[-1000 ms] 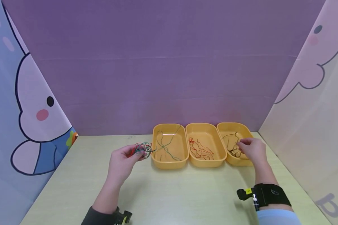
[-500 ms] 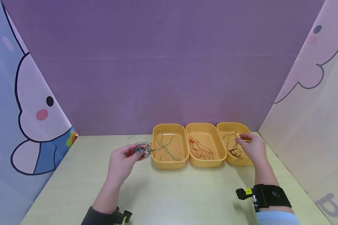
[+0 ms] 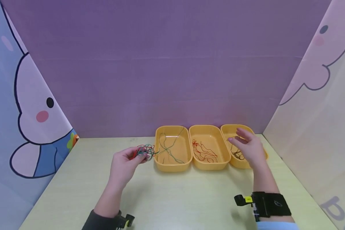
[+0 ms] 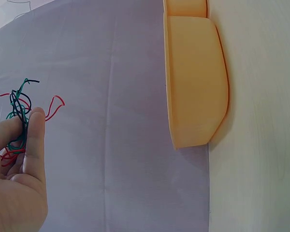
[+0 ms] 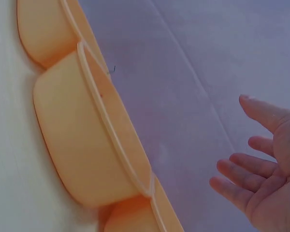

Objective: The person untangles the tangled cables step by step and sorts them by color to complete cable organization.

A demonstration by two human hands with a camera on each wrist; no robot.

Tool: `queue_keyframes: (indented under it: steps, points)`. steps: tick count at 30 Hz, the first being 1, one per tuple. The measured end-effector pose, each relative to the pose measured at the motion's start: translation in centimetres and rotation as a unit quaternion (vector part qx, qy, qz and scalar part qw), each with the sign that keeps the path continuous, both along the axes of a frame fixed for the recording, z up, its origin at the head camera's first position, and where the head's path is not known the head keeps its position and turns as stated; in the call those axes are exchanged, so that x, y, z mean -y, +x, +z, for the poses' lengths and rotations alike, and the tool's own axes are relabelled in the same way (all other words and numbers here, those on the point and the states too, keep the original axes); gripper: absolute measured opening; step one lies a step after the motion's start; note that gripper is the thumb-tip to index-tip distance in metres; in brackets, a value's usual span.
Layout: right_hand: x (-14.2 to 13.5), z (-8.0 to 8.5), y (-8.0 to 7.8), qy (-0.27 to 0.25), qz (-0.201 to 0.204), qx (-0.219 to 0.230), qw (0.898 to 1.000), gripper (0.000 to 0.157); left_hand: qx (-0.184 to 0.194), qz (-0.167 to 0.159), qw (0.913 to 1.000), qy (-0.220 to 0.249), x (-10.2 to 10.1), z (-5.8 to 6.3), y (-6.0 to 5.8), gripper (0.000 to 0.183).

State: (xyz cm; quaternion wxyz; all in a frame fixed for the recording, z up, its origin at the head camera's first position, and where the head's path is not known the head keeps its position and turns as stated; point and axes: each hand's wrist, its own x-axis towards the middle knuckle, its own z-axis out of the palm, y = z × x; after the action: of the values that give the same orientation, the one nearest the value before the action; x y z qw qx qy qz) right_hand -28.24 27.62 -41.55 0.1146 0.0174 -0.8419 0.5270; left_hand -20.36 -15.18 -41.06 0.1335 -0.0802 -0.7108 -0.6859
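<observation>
while left grip (image 3: 124,166) pinches wires (image 3: 148,151), right grip (image 3: 251,150) gapes.

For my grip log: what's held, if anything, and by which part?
The left hand pinches a wire bundle around its middle, loops showing either side; the right hand holds nothing.

The head view looks forward and down from up high, both wrist views look from lower and closer, tipped sideways, and all three show rounded yellow plastic tubs (image 3: 210,166) and the creased purple wall (image 3: 172,80).
</observation>
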Motion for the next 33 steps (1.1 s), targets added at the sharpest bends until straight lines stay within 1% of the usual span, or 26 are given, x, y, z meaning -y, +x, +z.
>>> queue_keyframes:
  steps: [3,6,8,12,17,19,22,28,33]
  points:
    - [1.2,0.2,0.5,-0.033,0.019,-0.01,0.999,0.08,-0.008,-0.002,1.0,0.004,0.0,-0.1,-0.1,0.017]
    - [2.2,0.3,1.0,-0.071,0.044,-0.025,0.996,0.076,-0.015,-0.004,0.9998,0.009,0.0,-0.1,-0.1,0.017]
    - [2.8,0.1,1.3,-0.084,0.059,-0.035,0.994,0.074,-0.017,-0.006,0.9998,0.012,-0.1,-0.1,-0.2,0.016]
    - [3.9,-0.3,2.1,-0.113,0.085,-0.049,0.989,0.07,-0.015,-0.011,0.9998,0.01,-0.2,-0.1,-0.2,0.017]
    - [5.3,-0.7,2.7,-0.142,0.135,-0.05,0.979,0.069,-0.003,-0.008,1.0,-0.002,-0.1,0.0,-0.2,0.019]
    - [5.8,-0.8,2.9,-0.145,0.148,-0.05,0.977,0.068,0.0,-0.006,1.0,-0.003,-0.1,-0.1,-0.1,0.02]
    - [6.3,-0.9,3.1,-0.155,0.157,-0.05,0.974,0.066,-0.001,-0.007,1.0,0.001,-0.1,-0.1,-0.1,0.02]
    - [7.1,-1.1,3.0,-0.154,0.171,-0.052,0.972,0.064,-0.007,-0.004,1.0,-0.003,-0.1,-0.1,-0.1,0.017]
    - [8.2,-1.2,3.2,-0.154,0.183,-0.037,0.97,0.06,-0.004,-0.003,1.0,-0.004,-0.2,-0.2,-0.1,0.016]
